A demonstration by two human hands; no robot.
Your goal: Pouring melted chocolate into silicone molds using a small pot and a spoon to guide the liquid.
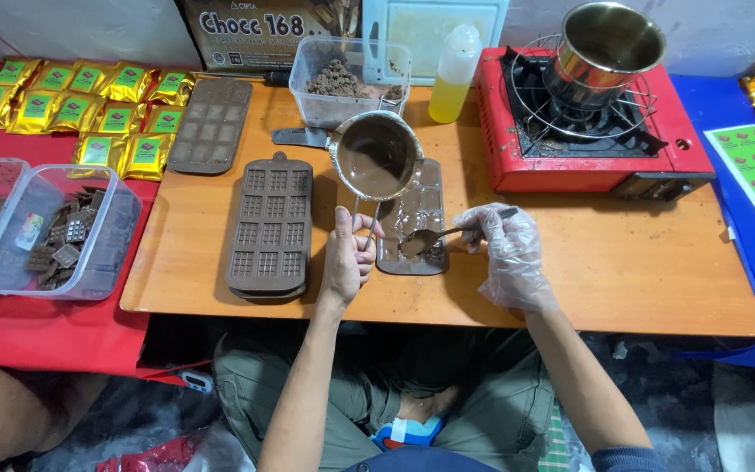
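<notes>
My left hand (348, 259) grips the handle of a small metal saucepan (376, 157) of melted chocolate, held tilted above a clear plastic mould (412, 229) on the wooden table (622, 271). My right hand (504, 249), in a clear plastic glove, holds a metal spoon (421, 240) whose bowl rests over the near end of that mould. A stack of brown silicone bar moulds (271, 225) lies just left of my left hand.
A red portable gas stove (517, 166) with a steel pot (603, 48) stands at the back right. A tub of chocolate crumbs (342, 83), a yellow squeeze bottle (454, 74), another brown mould (211, 124), gold packets (89, 109) and clear tubs (54, 232) of chocolate pieces lie to the left.
</notes>
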